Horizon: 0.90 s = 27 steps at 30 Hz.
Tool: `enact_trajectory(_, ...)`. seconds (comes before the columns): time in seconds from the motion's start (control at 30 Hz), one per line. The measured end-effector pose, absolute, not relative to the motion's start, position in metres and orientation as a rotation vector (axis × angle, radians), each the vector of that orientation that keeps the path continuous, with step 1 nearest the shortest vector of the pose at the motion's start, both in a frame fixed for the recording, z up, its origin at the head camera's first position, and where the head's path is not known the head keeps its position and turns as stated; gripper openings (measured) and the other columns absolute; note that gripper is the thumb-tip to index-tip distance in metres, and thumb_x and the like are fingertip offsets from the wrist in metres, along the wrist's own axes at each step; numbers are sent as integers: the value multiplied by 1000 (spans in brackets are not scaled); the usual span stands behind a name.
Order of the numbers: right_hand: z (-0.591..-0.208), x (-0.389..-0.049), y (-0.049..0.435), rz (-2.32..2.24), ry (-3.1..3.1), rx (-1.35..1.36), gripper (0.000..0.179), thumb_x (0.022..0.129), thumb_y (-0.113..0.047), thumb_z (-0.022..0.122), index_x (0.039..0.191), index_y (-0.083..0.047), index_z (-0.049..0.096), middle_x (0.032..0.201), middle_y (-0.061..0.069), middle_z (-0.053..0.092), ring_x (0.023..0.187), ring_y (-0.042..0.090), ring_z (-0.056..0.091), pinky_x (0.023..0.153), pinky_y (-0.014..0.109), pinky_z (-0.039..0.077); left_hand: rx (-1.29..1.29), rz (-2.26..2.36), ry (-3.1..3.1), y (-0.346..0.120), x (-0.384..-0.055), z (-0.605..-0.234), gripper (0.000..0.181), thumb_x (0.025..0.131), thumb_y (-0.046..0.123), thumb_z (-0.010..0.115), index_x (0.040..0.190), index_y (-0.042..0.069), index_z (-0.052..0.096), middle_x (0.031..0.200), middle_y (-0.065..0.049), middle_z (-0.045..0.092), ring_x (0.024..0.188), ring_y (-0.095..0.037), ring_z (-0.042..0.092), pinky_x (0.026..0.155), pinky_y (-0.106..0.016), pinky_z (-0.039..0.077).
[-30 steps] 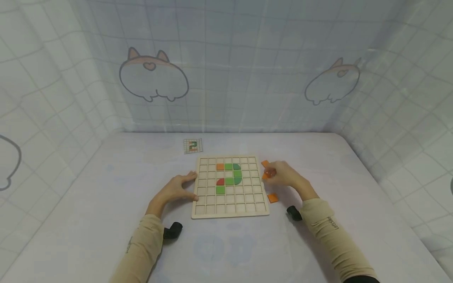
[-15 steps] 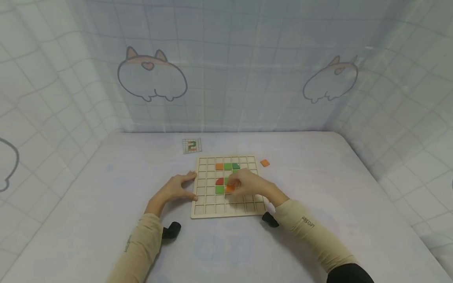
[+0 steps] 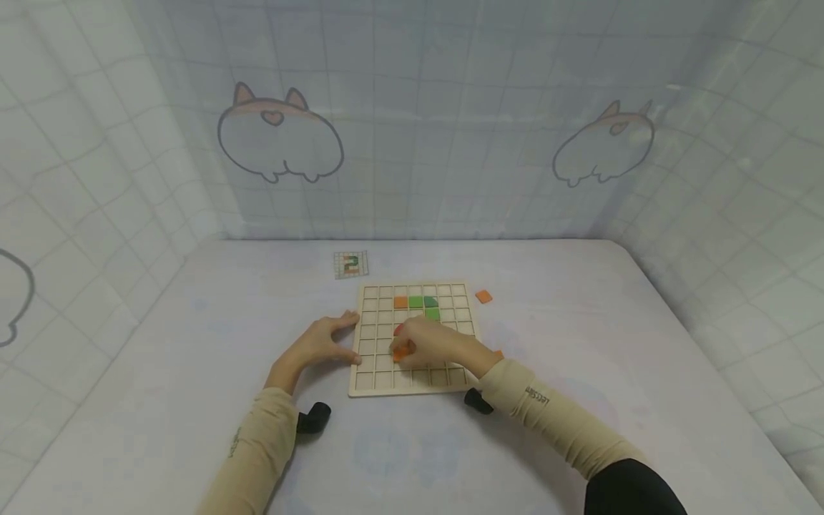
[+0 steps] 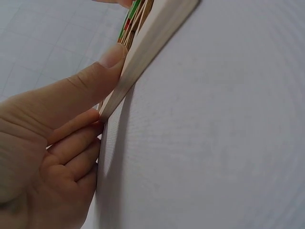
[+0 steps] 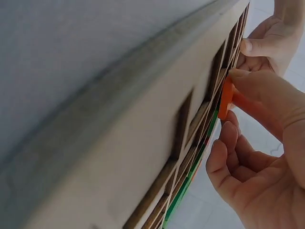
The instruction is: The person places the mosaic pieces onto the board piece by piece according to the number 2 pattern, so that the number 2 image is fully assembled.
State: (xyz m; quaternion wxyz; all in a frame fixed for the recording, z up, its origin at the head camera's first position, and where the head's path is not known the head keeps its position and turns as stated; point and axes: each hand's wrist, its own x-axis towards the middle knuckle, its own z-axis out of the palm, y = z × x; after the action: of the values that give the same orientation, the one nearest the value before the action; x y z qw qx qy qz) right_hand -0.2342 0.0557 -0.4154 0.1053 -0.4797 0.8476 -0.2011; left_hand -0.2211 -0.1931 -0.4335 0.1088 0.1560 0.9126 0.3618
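Observation:
A pale wooden grid board (image 3: 376, 383) lies on the table. In its cells are an orange tile (image 3: 401, 302), green tiles (image 3: 415, 302) and a red tile (image 3: 398, 330), partly covered. My right hand (image 3: 434, 342) is over the board's middle, pinching an orange square tile (image 5: 226, 98) between thumb and fingers; in the right wrist view that tile is tilted against the grid. This hand hides several cells from the head view. At the board's left edge, my left hand (image 3: 318, 343) rests with thumb and index finger spread, thumb tip touching the wooden rim (image 4: 125, 86).
Two loose orange tiles lie right of the board: one upper tile (image 3: 484, 296), and one lower tile (image 3: 498, 354) partly behind the right wrist. Behind the board's left corner is a small pattern card (image 3: 350, 265). Gridded curtains (image 3: 412, 143) surround the table.
My right hand picked up an orange tile from right of the board, carried it left over the grid, and lowered it near the left-middle cells. My left hand has stayed at the edge.

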Motion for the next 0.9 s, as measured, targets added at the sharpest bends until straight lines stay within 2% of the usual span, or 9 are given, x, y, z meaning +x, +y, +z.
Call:
enact_trajectory(0.1,-415,-234,56,-544,2518,-1433,19,83,-14,70,101,-11,74,76,-7,57,64,5,43,57,15,39,461,1055,2696,-193,-222,-434,91,66,25,85,139,-5,40,147,-25,28,138,-39,24,114,-51,17)
enact_trajectory(0.3,-416,-229,59,-546,2541,-1388,26,84,-17,71,109,-9,72,107,6,62,85,12,53,73,19,47,455,1054,2695,-192,-222,-435,91,65,24,85,139,-4,39,147,-25,27,138,-40,23,114,-51,17)
enact_trajectory(0.43,-416,-227,59,-555,2540,-1390,26,84,-14,71,109,-7,71,115,11,61,89,15,55,79,22,49,459,1065,2688,-192,-222,-434,91,65,24,85,139,-4,39,147,-24,27,138,-39,23,114,-51,17)
enact_trajectory(0.57,-417,-229,60,-558,2565,-1384,26,84,-13,71,109,-8,72,113,8,63,93,14,55,82,24,48,457,1073,2679,-192,-223,-434,92,65,24,85,139,-5,39,147,-24,27,139,-39,22,114,-50,17)
enact_trajectory(0.77,-418,-232,61,-600,2578,-1349,29,83,-13,72,112,-8,70,100,2,65,84,11,53,71,19,48,458,1077,2674,-194,-224,-434,91,66,23,85,139,-5,39,147,-24,27,139,-39,22,114,-50,16)
enact_trajectory(0.9,-418,-234,60,-556,2587,-1386,28,84,-13,70,112,-8,70,102,4,63,82,11,53,71,18,47,460,1070,2679,-194,-224,-434,90,66,23,85,138,-5,40,147,-24,27,138,-39,23,114,-50,17)
